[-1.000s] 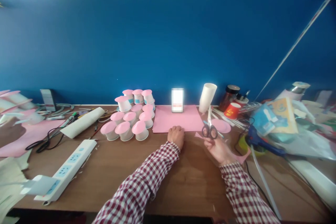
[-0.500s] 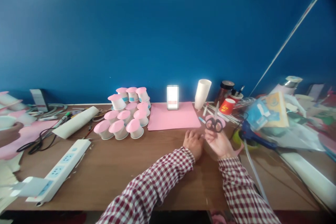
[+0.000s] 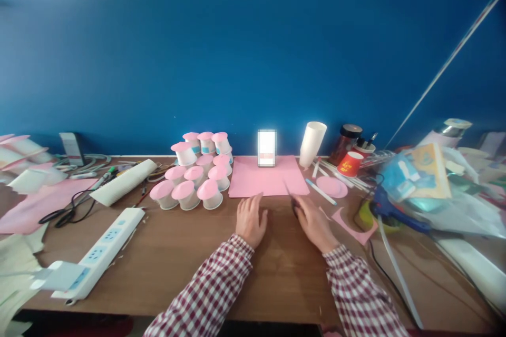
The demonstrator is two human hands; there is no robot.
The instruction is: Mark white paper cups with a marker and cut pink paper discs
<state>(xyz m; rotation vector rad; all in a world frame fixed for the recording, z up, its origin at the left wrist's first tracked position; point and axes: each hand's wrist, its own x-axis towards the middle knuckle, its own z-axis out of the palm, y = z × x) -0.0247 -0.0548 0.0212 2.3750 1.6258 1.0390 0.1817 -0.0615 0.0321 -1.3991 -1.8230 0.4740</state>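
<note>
1. Fingers (image 3: 253, 204) of the left hand (image 3: 250, 219): stretched out flat and close together, palm down on the table (image 3: 276, 279), gripping nothing. Their tips lie at the near edge of the pink sheet (image 3: 261, 181); whether they touch it or stop just short cannot be told.
2. Fingers (image 3: 307, 211) of the right hand (image 3: 314, 224): extended forward, palm down, loosely together. A dark part of the scissors (image 3: 294, 205) shows at the left side of these fingers, under the hand. Most of the tool is hidden, and whether the fingers grip it or merely rest on it cannot be told.
3. Pink sheet: flat on the table just beyond both sets of fingertips, spanning the gap between the two hands. A thin dark line crosses its right part, leading away from the right fingertips; blade or cut edge cannot be told.
4. Pen (image 3: 321, 191): lying aslant just beyond and to the right of the right fingers, with a pink disc (image 3: 332, 186) beside it on the far side.
5. Pink offcut (image 3: 351, 221): on the table just right of the right hand.
6. Pink-lidded cups (image 3: 197, 174): a stacked cluster beyond and left of the left fingers, close beside the sheet's left edge.
7. White cup (image 3: 312, 145) and red cup (image 3: 350, 163): well beyond the right fingers, near the blue wall.
8. Power strip (image 3: 100, 253): well to the left of the left hand.
</note>
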